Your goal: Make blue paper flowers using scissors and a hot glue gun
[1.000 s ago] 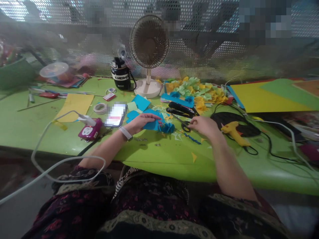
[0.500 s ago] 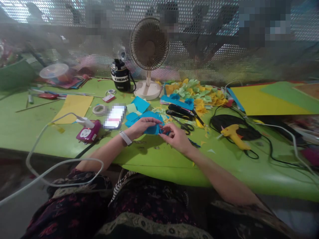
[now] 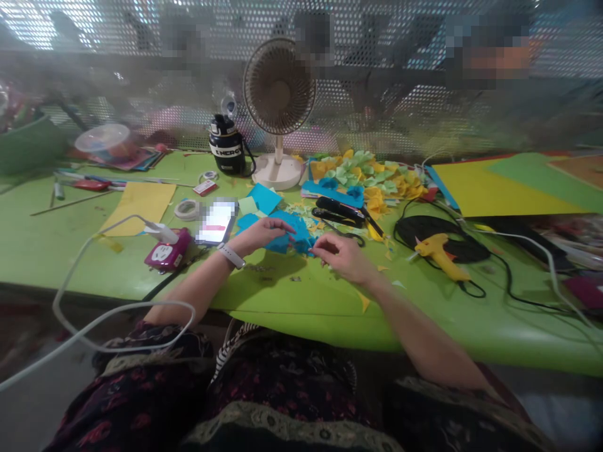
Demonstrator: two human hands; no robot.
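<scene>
Over a pile of blue paper (image 3: 287, 223) is my left hand (image 3: 264, 233), its fingers stretched forward and apart from my right hand. My right hand (image 3: 342, 254) is closed in a pinch at the pile's right edge, and a bit of blue paper (image 3: 309, 250) shows at its fingertips. Small blue scraps lie between the two hands. Scissors (image 3: 353, 237) lie just behind my right hand, partly covered by it. A black stapler (image 3: 339, 212) rests beyond them. Left of the pile lie a blue square sheet (image 3: 265, 198) and a phone (image 3: 217, 221).
A yellow hot glue gun (image 3: 443, 254) lies on the right by a coiled black cord. Green and yellow paper flowers (image 3: 377, 172) are heaped behind the stapler. A fan (image 3: 279, 172) and a black bottle (image 3: 227, 147) stand at the back. A purple power socket (image 3: 167, 248) with a white cable sits left.
My hands have drawn apart from the blue paper they held together. My left fingers have straightened, and my right hand has shifted slightly right. Blue scraps now show between them.
</scene>
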